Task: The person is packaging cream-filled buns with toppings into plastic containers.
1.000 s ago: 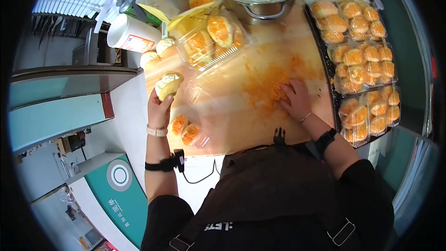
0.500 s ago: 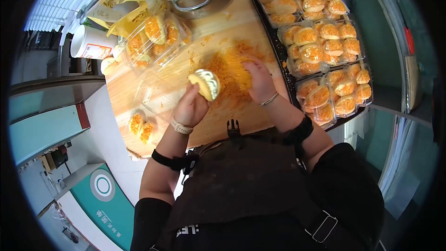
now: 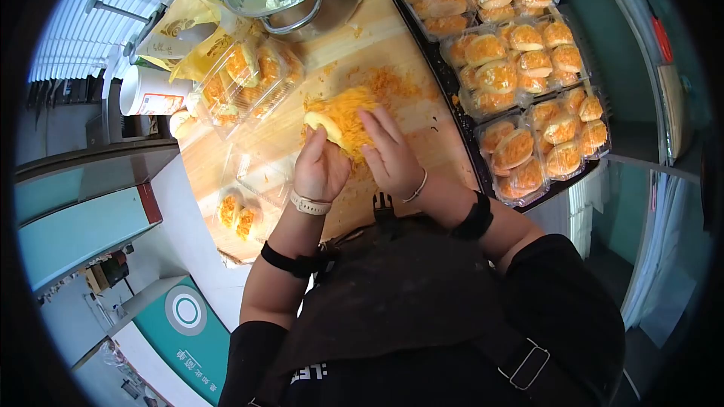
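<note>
Between thumb and fingers, my left hand (image 3: 322, 171) grips a pale split bun (image 3: 325, 126) above the wooden board. A thick clump of orange shredded floss (image 3: 348, 108) covers the side of the bun that faces right, hiding its cream. With curved fingers, my right hand (image 3: 394, 157) holds the floss against that side. Loose floss crumbs (image 3: 392, 83) lie scattered on the board (image 3: 422, 152) beyond my hands.
A steel bowl (image 3: 290, 21) with white cream stands at the back. Floss-topped buns fill an open clear box (image 3: 234, 90) at left; another box (image 3: 253, 203) holds two buns. Several packed boxes (image 3: 520, 68) sit on a dark tray (image 3: 445, 79) at right.
My right hand has brought the floss leftward from the pile onto the bun. The bun's exposed cream is now covered. The whole view has shifted slightly.
</note>
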Motion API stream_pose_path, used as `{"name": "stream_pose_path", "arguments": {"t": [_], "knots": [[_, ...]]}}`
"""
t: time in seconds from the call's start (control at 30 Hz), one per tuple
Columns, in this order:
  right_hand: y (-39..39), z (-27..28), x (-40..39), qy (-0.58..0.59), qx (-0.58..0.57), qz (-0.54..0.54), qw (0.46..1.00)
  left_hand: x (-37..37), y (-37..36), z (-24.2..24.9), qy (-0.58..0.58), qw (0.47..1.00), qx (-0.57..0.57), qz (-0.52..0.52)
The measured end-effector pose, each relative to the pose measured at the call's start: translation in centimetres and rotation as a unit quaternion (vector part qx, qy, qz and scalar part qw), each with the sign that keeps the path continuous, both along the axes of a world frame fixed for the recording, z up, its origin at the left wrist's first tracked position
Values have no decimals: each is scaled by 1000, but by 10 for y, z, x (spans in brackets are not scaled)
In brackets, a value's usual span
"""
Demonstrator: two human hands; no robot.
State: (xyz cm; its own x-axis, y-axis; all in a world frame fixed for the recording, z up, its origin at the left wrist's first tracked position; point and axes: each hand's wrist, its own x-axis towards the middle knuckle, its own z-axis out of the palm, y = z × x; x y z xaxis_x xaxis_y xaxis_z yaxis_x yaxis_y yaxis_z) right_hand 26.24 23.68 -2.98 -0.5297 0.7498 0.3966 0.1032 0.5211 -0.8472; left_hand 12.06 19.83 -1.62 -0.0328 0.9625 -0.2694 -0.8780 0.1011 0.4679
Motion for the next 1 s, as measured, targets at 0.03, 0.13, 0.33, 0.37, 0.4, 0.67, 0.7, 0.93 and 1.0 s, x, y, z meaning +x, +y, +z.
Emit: {"name": "stream_pose_path", "arguments": {"t": [0.03,0.13,0.33,0.37,0.4,0.67,0.7,0.93,1.0], "knots": [[-3,-2,2,-1,2,-12,1000,3,2,2,-12,1000,-4,6],[-10,-14,3,-13,8,7,1000,4,1,3,-37,999,-18,23],[-8,-27,9,-192,-33,-165,967,-20,-4,-29,219,968,-109,60],[-9,-30,11,-261,-31,-185,947,-25,-7,-40,295,938,-180,38],[-7,-28,15,-288,-18,-171,942,-26,-9,-42,365,897,-250,16],[-7,-21,-19,110,-452,77,882,-36,-49,-25,342,939,-42,-7],[-7,-15,-24,124,-451,90,880,-43,-55,-20,361,932,-33,-10],[-29,-11,-71,-41,-194,289,937,-75,-122,13,632,770,-57,-70],[-37,2,-86,-95,-157,347,920,-83,-147,17,654,743,-125,-71]]}}
